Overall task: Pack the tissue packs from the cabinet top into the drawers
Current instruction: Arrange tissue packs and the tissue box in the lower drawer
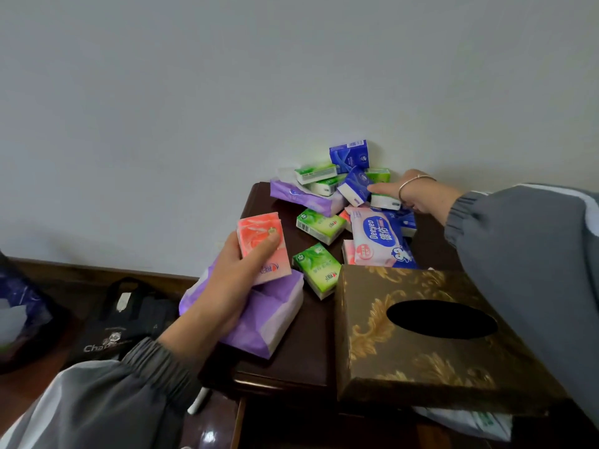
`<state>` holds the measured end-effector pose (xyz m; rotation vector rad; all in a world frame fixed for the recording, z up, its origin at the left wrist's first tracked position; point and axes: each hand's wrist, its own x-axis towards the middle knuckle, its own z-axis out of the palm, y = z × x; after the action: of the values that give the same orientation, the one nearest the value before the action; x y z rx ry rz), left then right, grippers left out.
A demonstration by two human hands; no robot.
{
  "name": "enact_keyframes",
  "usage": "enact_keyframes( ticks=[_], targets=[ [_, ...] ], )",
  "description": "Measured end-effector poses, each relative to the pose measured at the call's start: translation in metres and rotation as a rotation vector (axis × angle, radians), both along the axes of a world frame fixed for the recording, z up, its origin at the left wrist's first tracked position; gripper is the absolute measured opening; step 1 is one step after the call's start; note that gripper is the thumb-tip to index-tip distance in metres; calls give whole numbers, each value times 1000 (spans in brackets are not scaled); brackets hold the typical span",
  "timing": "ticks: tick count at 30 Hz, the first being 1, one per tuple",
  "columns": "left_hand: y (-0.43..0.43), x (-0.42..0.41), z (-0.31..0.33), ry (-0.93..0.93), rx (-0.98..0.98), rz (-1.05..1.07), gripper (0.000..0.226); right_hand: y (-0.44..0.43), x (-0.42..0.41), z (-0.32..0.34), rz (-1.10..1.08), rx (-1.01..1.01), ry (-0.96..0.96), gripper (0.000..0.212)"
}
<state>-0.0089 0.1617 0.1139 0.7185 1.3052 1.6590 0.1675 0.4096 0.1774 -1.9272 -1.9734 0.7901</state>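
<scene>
A heap of small tissue packs lies on the dark wooden cabinet top (291, 358). My left hand (227, 286) grips a pink tissue pack (259, 238) with the thumb across its face, and a large purple tissue pack (275, 315) lies under that hand. My right hand (411, 192) reaches into the back of the heap, fingers around a blue tissue pack (355, 186). Green packs (319, 265) and a pink-and-blue wet wipes pack (377, 238) lie between the hands. Part of an open drawer (324, 429) shows below the cabinet's front edge.
A gold-patterned brown tissue box (421, 338) stands at the cabinet's front right. A second purple pack (304, 197) lies at the back left. A black tote bag (120, 322) sits on the floor to the left. The wall stands right behind the heap.
</scene>
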Motion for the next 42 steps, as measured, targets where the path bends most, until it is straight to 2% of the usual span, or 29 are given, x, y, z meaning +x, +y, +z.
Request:
enact_keyframes(
  ticks=[5, 7, 9, 10, 12, 14, 15, 17, 20, 23, 26, 28, 32, 34, 38, 40, 42],
  targets=[
    [-2, 0, -3, -30, 24, 4, 58, 8, -6, -8, -118, -134, 158, 50],
    [-3, 1, -3, -33, 34, 16, 59, 9, -4, -10, -170, -191, 254, 56],
    [-3, 2, -2, -47, 39, 20, 60, 9, 2, -8, -205, -245, 371, 51],
    [-3, 1, -1, -57, 41, 15, 60, 7, 6, -6, -209, -234, 437, 45],
    [-3, 0, 1, -84, 48, 6, 59, 7, 15, 2, -208, -43, 516, 35],
    [-4, 0, 2, -110, 59, 4, 58, 1, 22, 18, -140, 197, 547, 50],
    [-4, -1, 2, -124, 66, -1, 56, -7, 23, 28, -63, 245, 576, 55],
    [-5, -1, 3, -145, 98, -17, 46, -25, 18, 46, 166, 192, 599, 47],
    [-6, -2, 4, -191, 147, -34, 36, -54, 2, 61, 547, -80, 390, 26],
    [-7, -3, 4, -250, 174, -44, 40, -70, -19, 64, 737, -243, 141, 28],
    [-9, -4, 7, -277, 182, -42, 47, -74, -43, 63, 764, -222, 9, 23],
    [-10, -4, 6, -282, 184, -48, 40, -74, -54, 58, 752, -149, -41, 20],
    [-9, -5, 4, -276, 183, -42, 24, -74, -59, 44, 688, -26, 27, 10],
    [-10, -5, 5, -278, 177, -31, 31, -76, -54, 44, 688, -4, 54, 25],
    [-11, -3, 6, -272, 157, -23, 47, -89, -40, 47, 812, -214, -85, 58],
    [-10, -4, 5, -262, 155, -16, 45, -99, -41, 41, 894, -206, -248, 61],
    [-9, -3, 5, -273, 159, -6, 44, -100, -52, 30, 879, -91, -322, 52]
  ],
)
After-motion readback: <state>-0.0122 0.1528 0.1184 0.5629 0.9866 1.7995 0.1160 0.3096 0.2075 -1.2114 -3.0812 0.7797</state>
